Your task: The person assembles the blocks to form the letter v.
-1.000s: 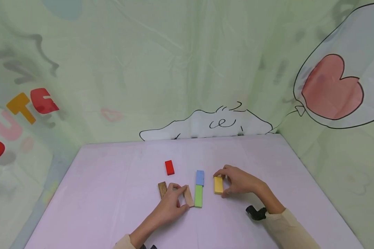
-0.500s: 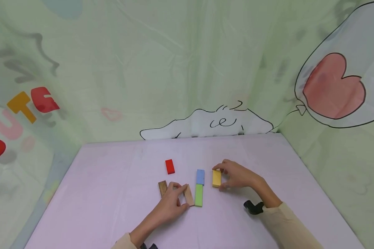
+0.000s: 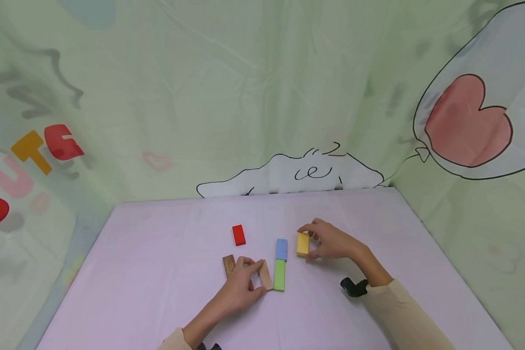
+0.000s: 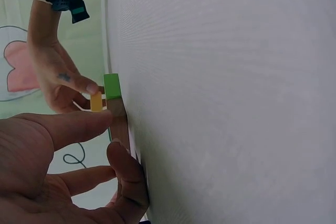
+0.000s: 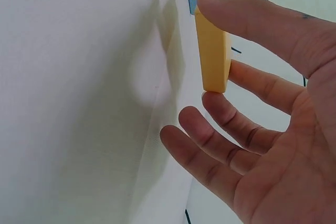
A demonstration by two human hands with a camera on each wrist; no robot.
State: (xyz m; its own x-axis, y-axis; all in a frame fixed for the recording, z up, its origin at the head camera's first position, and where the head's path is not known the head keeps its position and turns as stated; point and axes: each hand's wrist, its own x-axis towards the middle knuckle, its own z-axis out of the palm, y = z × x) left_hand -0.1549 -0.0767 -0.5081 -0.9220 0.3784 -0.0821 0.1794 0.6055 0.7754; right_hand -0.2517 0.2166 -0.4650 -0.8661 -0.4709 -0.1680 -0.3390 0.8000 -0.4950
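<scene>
My right hand [image 3: 334, 241] pinches a yellow block [image 3: 303, 244] between thumb and fingers at its two ends. In the right wrist view this block [image 5: 212, 51] is held over the table, its shadow apart from it. My left hand [image 3: 240, 287] holds a light wooden block [image 3: 265, 275] by its ends, thumb at the near end. That block lies slanted, its near end against a green block [image 3: 279, 275]. A blue block [image 3: 282, 249] continues the green one in line, just left of the yellow block. In the left wrist view, the wooden block [image 4: 121, 129] shows behind my fingertips.
A dark brown block [image 3: 229, 265] lies left of the light wooden one, partly hidden by my left hand. Farther back is a red block [image 3: 238, 235]. The pale tablecloth [image 3: 157, 253] runs back to a printed curtain [image 3: 227, 97].
My right hand has moved the yellow block away from me and slightly left, from beside the green-blue joint to beside the blue block. My left hand has stayed in place.
</scene>
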